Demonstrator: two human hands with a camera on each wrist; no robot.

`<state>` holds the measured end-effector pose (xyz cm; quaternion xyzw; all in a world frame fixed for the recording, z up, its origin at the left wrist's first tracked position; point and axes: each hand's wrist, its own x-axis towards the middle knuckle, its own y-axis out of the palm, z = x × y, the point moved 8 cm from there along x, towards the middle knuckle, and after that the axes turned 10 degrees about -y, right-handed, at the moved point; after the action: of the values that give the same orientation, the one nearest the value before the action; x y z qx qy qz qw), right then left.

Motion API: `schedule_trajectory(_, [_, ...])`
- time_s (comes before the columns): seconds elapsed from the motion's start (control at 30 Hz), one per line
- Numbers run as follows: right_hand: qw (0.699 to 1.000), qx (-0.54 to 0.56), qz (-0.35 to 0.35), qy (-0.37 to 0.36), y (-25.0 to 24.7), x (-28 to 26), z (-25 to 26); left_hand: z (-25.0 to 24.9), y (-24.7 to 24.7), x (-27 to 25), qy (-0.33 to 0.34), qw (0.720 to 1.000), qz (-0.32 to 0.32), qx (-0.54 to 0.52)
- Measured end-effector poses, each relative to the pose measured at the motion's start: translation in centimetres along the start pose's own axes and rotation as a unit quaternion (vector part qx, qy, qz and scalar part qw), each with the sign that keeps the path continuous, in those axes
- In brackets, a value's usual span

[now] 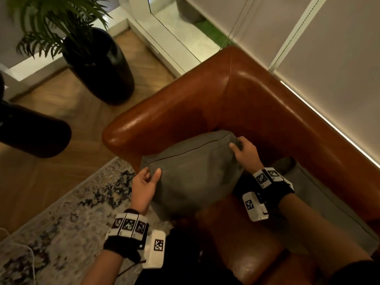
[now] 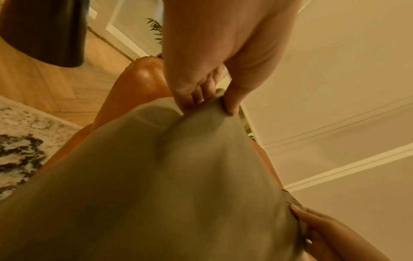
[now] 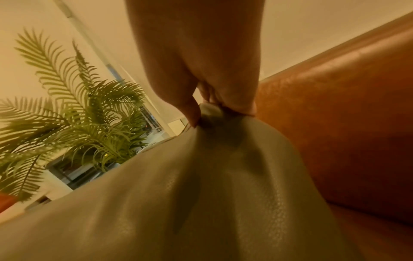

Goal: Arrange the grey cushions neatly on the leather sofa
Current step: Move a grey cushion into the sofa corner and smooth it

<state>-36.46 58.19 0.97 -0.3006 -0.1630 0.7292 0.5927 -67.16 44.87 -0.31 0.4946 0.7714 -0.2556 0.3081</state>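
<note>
With our left hand [image 1: 144, 187] we pinched the left upper corner of the grey cushion [image 1: 195, 173], thumb on the near face and fingers [image 2: 192, 95] curled behind the seam; the fabric puckered at the pinch. The cushion stood propped in the sofa's [image 1: 257, 103] left corner, near the armrest and against the backrest, its lower edge on the seat. It was a plump, plain grey square with a dark piped seam along its top edge and a matte woven cover. We judged it light and soft: it dimpled and sagged between the two holds, so it would slump rather than stand stiffly, and the corners or the seam edge looked the surest places to take it. Our right hand [image 1: 244, 153] gripped the right upper corner, fingers [image 3: 232, 98] and thumb closed on a bunched tuft of cloth. Further right, a second grey cushion [image 1: 320, 200] lay flat along the backrest.
</note>
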Motion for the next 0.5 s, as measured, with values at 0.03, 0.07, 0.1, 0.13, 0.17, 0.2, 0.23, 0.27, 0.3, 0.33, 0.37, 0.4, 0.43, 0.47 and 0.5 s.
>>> schedule_trajectory(0.03, [1.0,-0.012,-0.003,-0.005,-0.1,0.7,0.4,-0.3,0.1,-0.1,0.014,1.0,-0.005,-0.007])
schedule_trajectory(0.07, [1.0,-0.025,-0.005,-0.005,-0.3,1.4,0.7,-0.4,0.4,0.1,0.023,1.0,-0.005,-0.014])
schedule_trajectory(0.1, [0.999,-0.034,-0.006,0.002,-0.3,2.1,0.7,-0.2,0.8,0.8,0.026,1.0,-0.011,-0.012])
schedule_trajectory(0.13, [0.999,-0.041,-0.005,0.012,-0.1,2.8,0.6,0.0,1.4,1.5,0.019,1.0,-0.014,-0.006])
schedule_trajectory(0.17, [0.999,-0.049,0.001,0.021,0.3,3.7,0.4,0.5,1.9,2.4,-0.003,1.0,-0.016,0.002])
schedule_trajectory(0.2, [0.997,-0.068,0.015,0.035,1.0,4.7,-0.1,1.2,2.6,3.7,-0.032,0.999,-0.009,0.009])
schedule_trajectory(0.23, [0.993,-0.099,0.033,0.061,1.7,5.5,-0.9,1.8,3.2,4.6,-0.063,0.998,-0.001,0.025])
schedule_trajectory(0.27, [0.984,-0.136,0.048,0.101,2.3,6.1,-1.9,2.4,3.8,5.6,-0.084,0.995,0.011,0.057])
schedule_trajectory(0.3, [0.974,-0.169,0.058,0.142,2.6,6.4,-3.0,2.8,4.3,6.4,-0.095,0.99,0.021,0.098])
schedule_trajectory(0.33, [0.965,-0.187,0.063,0.173,2.8,6.7,-3.7,3.1,4.7,7.4,-0.097,0.986,0.035,0.133])
schedule_trajectory(0.37, [0.961,-0.194,0.063,0.186,2.9,6.9,-4.2,2.9,5.1,7.7,-0.099,0.981,0.046,0.16])
schedule_trajectory(0.4, [0.962,-0.193,0.056,0.183,2.8,7.3,-4.4,2.9,5.3,8.2,-0.097,0.98,0.053,0.167])
schedule_trajectory(0.43, [0.966,-0.188,0.045,0.17,2.7,7.6,-4.4,2.8,5.3,8.3,-0.097,0.981,0.053,0.157])
schedule_trajectory(0.47, [0.971,-0.178,0.033,0.153,2.4,7.9,-4.3,2.8,5.1,8.6,-0.093,0.985,0.051,0.138])
schedule_trajectory(0.5, [0.976,-0.166,0.022,0.137,2.0,8.3,-4.0,2.4,4.9,8.4,-0.094,0.987,0.047,0.118])
